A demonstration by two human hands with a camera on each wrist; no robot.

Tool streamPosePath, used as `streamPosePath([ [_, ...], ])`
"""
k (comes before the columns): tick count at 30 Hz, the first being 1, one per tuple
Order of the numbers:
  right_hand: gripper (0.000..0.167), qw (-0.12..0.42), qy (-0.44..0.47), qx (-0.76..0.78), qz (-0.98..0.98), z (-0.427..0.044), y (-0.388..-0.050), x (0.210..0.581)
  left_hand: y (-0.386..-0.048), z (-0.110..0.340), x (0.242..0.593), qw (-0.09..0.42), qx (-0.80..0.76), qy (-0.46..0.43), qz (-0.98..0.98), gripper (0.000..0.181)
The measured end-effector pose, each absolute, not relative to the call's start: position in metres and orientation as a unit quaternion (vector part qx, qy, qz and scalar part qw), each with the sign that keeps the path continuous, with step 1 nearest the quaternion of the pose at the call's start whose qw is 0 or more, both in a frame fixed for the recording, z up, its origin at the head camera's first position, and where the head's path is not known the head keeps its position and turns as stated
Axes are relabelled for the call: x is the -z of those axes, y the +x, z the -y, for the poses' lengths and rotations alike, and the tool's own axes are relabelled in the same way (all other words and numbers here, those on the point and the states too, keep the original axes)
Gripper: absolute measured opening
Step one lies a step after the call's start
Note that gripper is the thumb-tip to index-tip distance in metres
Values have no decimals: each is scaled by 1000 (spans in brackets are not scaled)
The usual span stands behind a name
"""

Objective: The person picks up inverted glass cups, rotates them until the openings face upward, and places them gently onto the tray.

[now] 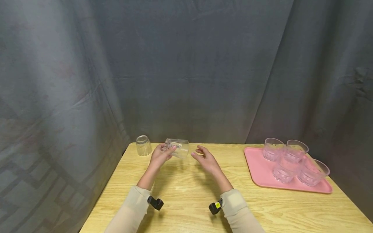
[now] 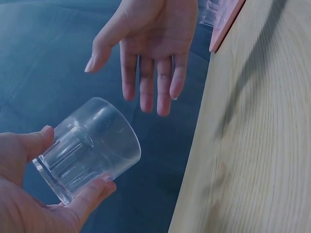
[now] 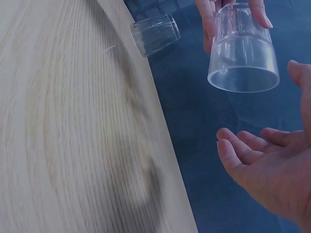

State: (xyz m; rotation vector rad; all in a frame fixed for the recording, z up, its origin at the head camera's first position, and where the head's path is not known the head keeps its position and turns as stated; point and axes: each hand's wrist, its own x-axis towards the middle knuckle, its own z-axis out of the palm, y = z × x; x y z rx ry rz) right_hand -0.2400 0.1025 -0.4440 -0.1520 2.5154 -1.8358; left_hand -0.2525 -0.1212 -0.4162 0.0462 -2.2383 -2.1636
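A clear glass (image 1: 181,149) is held above the table by my left hand (image 1: 159,156), tipped on its side with its mouth toward the right. In the left wrist view, the thumb and fingers grip the glass (image 2: 92,145) near its thick base. My right hand (image 1: 207,160) hovers just right of the mouth, apart from the glass, its fingers spread and holding nothing. The right wrist view shows that palm (image 3: 277,170) turned toward the glass (image 3: 245,58). Another clear glass (image 1: 144,146) stands upside down at the table's back left corner.
On the right of the wooden table (image 1: 186,200) lies a pink tray (image 1: 260,171). Several clear glasses stand mouth up on it, among them a front one (image 1: 284,171) and a back one (image 1: 273,149). A grey curtain (image 1: 186,71) hangs behind the table.
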Motion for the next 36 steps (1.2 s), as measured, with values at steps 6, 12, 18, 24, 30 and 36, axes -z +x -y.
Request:
streamPosePath([
  [6,73,6,-54,591,-805,-99,-241,442,-250,117,414,15,702,9,712,69],
  [12,76,7,-56,604,-795,-95,-242,443,-248,113,414,10,710,8,704,70],
  [18,77,6,-60,612,-788,-93,-241,442,-247,110,415,8,720,5,694,67],
  [24,77,8,-60,618,-784,-92,-241,441,-245,108,414,0,724,5,689,71],
  [30,75,8,-69,632,-772,-90,-242,441,-243,106,413,-8,728,0,685,69],
  [36,71,14,-68,635,-769,-89,-239,434,-242,104,414,-15,734,-3,679,67],
])
